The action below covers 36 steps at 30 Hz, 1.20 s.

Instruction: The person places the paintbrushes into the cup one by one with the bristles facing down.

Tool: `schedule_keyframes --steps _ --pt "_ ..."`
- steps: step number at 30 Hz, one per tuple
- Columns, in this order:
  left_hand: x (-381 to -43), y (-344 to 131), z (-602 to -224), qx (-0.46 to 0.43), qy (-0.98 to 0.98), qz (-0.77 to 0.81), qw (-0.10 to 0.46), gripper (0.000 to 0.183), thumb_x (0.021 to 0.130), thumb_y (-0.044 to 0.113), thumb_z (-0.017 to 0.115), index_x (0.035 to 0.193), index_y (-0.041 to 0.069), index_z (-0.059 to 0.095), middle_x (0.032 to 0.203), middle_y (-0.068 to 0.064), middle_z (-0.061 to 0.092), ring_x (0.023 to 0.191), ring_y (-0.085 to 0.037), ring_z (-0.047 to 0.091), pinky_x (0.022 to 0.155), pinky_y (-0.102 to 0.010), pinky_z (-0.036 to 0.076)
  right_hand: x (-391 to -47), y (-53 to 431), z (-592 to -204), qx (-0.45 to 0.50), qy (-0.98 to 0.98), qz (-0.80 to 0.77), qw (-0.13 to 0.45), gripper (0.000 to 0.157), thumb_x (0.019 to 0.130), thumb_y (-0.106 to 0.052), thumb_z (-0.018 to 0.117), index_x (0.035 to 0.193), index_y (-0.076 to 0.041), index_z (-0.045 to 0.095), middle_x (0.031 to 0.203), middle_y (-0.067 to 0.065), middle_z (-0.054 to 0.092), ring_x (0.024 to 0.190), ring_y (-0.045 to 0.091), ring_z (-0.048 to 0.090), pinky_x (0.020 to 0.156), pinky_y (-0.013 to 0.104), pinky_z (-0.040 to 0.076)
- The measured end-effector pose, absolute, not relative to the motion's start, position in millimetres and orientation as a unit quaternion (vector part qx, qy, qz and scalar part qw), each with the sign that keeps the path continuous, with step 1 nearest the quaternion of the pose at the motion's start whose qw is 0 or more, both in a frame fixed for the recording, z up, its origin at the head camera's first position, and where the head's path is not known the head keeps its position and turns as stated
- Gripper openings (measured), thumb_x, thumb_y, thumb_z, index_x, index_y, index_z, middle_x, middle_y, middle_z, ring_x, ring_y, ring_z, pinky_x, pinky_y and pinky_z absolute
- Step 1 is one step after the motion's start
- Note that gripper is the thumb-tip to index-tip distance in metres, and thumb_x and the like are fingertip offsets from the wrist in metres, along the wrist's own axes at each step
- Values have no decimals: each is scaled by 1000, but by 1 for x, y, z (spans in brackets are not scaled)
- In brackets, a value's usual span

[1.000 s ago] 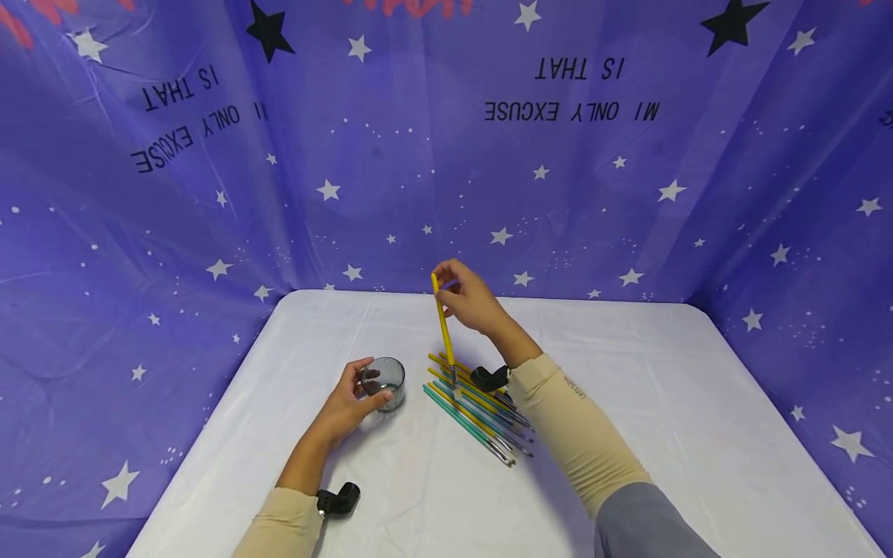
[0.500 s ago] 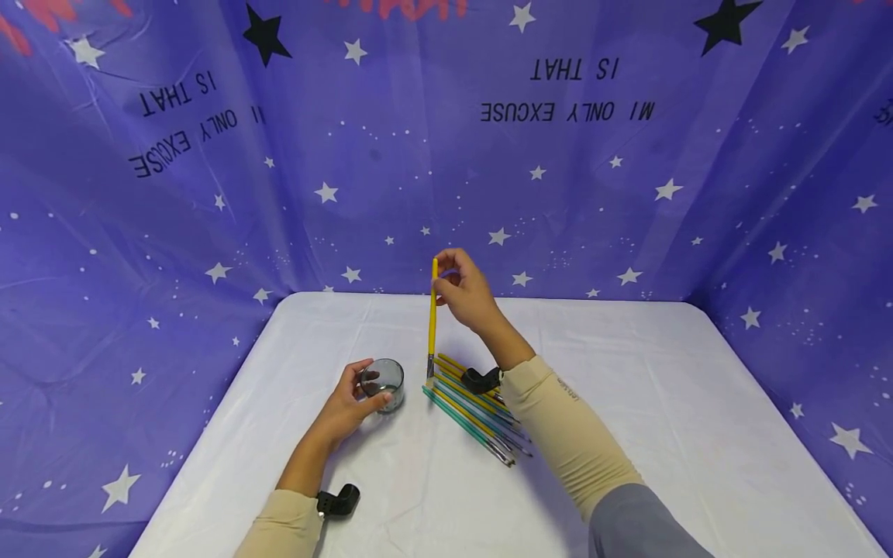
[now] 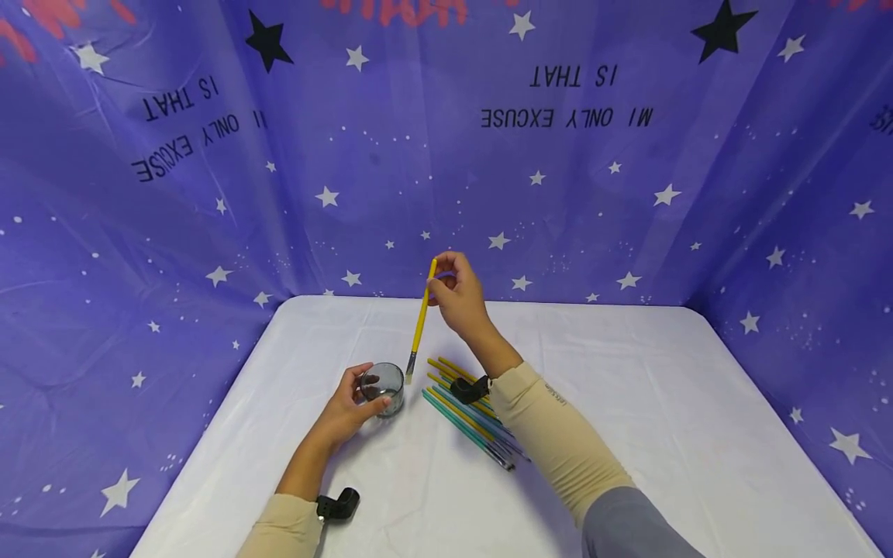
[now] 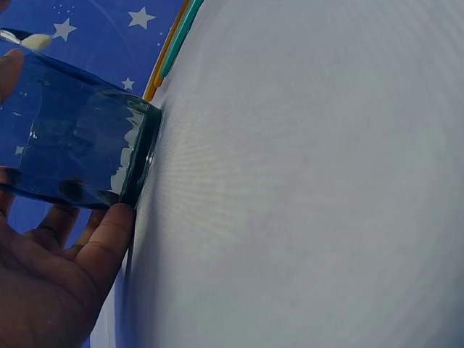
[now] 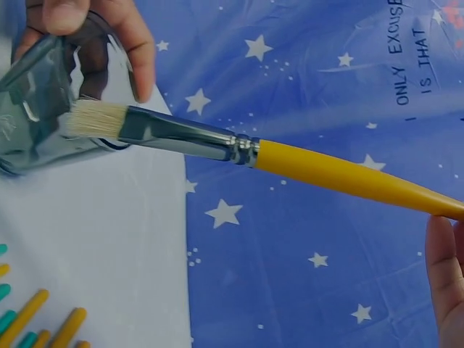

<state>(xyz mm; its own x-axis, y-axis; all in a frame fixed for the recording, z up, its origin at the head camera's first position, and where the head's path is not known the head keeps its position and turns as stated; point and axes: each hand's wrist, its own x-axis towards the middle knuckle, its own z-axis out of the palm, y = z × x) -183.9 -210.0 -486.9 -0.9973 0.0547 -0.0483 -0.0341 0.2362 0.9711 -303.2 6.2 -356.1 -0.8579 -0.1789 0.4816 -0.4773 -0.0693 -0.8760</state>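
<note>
My left hand point(image 3: 349, 403) grips a clear, smoky glass point(image 3: 392, 381) standing on the table, fingers round its far side and thumb at the front. In the left wrist view the glass point(image 4: 72, 130) shows its thick base against the white cloth. A yellow-handled paintbrush point(image 3: 422, 322) is pinched near its handle end by my right hand point(image 3: 459, 298), bristles down. Its pale flat bristles point(image 5: 98, 118) overlap the glass in the right wrist view and hang just right of the rim in the head view. No brush shows inside the glass.
Several yellow and teal paintbrushes point(image 3: 463, 415) lie in a slanted row right of the glass, partly hidden by the right wrist camera point(image 3: 469, 389). The white-clothed table point(image 3: 614, 387) is enclosed by a purple star-patterned curtain point(image 3: 432, 155).
My right hand has carried the yellow paintbrush left from over the row of brushes to beside the glass, its bristle end swinging toward the rim. My left hand and the glass have stayed put.
</note>
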Motion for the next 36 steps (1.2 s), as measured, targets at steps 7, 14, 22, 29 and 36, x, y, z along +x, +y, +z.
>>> schedule_keyframes --steps 7,14,22,29,36 --pt "-183 -211 -486 3 786 617 42 78 88 18 76 150 12 30 144 -21 44 129 -40 44 97 -42 42 -301 1 -362 243 -671 693 103 31 93 5 56 122 1 47 105 12 52 84 30 63 71 47 57" --pt "-184 -210 -480 2 784 619 41 77 88 20 77 149 12 30 144 -21 43 129 -38 45 99 -43 40 -297 -1 -354 244 -667 695 112 32 95 4 55 125 6 45 107 16 51 89 36 62 74 47 56" --pt "-184 -210 -487 6 777 628 40 78 88 14 76 150 10 28 144 -23 43 127 -37 48 93 -35 44 -296 -15 -375 215 -664 710 90 29 94 4 57 121 -2 48 106 12 52 85 27 63 70 42 57" --pt "-174 -201 -458 3 779 625 45 75 89 8 73 149 3 29 141 -28 44 125 -39 48 93 -35 42 -291 -28 -393 195 -683 702 57 28 96 1 56 122 -6 49 109 11 53 86 21 63 73 42 57" --pt "-180 -206 -473 0 775 630 36 76 89 10 74 150 6 29 140 -23 46 124 -37 49 92 -34 42 -291 -42 -406 193 -681 705 42 30 94 2 56 122 -4 49 107 10 53 83 18 62 69 35 57"
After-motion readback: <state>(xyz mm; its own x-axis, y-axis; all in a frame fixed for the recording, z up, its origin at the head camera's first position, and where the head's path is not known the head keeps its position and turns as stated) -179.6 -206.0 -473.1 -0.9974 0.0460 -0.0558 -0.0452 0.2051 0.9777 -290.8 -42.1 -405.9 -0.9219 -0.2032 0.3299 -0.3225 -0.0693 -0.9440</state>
